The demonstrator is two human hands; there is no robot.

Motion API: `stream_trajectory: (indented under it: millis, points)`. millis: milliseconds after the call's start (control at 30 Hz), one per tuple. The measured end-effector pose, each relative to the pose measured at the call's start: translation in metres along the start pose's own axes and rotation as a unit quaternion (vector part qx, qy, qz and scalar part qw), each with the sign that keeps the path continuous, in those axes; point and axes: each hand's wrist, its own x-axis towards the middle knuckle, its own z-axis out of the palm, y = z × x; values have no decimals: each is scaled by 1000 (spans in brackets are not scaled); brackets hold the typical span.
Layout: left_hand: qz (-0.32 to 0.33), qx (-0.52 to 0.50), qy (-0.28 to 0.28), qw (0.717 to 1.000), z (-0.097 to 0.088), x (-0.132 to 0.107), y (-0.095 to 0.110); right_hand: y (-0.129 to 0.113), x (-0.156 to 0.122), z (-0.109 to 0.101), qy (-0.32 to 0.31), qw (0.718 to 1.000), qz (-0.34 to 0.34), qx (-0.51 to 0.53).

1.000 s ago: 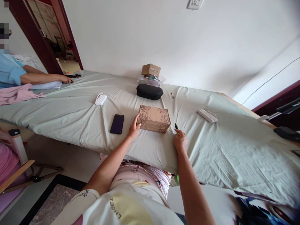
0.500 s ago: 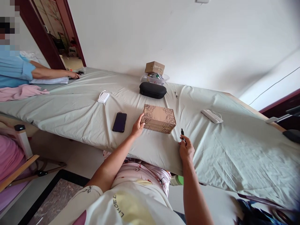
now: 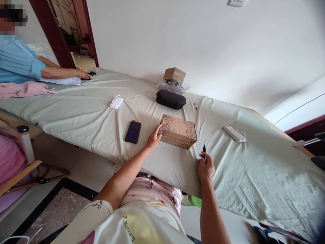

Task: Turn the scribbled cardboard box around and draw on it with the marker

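A brown cardboard box (image 3: 178, 124) with black looping scribbles at the corners of its top and on its front side sits on the cloth-covered table. My left hand (image 3: 154, 138) grips its left end, thumb at the front and fingers along the side. To the right of the box, apart from it, my right hand (image 3: 206, 166) is closed around a black marker (image 3: 204, 153), whose dark tip points away from me. A dark phone (image 3: 133, 132) lies left of my left hand.
Behind the box are a black case (image 3: 171, 99), a clear plastic tub (image 3: 185, 87) under a small carton (image 3: 174, 74), and a small pen (image 3: 195, 106). White corded blocks lie left (image 3: 116, 102) and right (image 3: 234, 133). A person in blue (image 3: 20, 64) works at far left.
The camera has turned slightly, so most things on the table sit further right in the picture. Both hands keep their hold on the box and the marker.
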Motion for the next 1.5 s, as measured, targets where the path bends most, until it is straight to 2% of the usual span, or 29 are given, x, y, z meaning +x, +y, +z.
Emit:
stream_trajectory:
  millis: [200,500,733,933,1100,1200,1267,1333,1500]
  points:
    - [5,7,-4,1000,0,3,0,-5,1,2,-2,1000,15,27]
    - [-5,8,-13,1000,-2,6,4,-5,5,6,-5,1000,8,9]
    - [-8,0,0,1000,1,6,3,-1,4,5,13,996,18,81]
    - [5,10,11,1000,2,6,1,-7,-1,2,62,987,-30,149]
    - [5,33,-4,999,-2,6,3,-26,-16,4,78,976,-56,198]
    - [6,28,-23,999,-6,6,2,-43,-39,16,18,971,-84,223]
    - [8,19,-35,999,-7,6,-1,-55,-58,28,-76,963,-86,242]
    - [3,6,-36,999,-8,7,-5,-66,-75,43,-145,949,-98,264]
    - [-1,-33,-46,998,-10,8,-11,-92,-96,70,-236,926,-137,260]
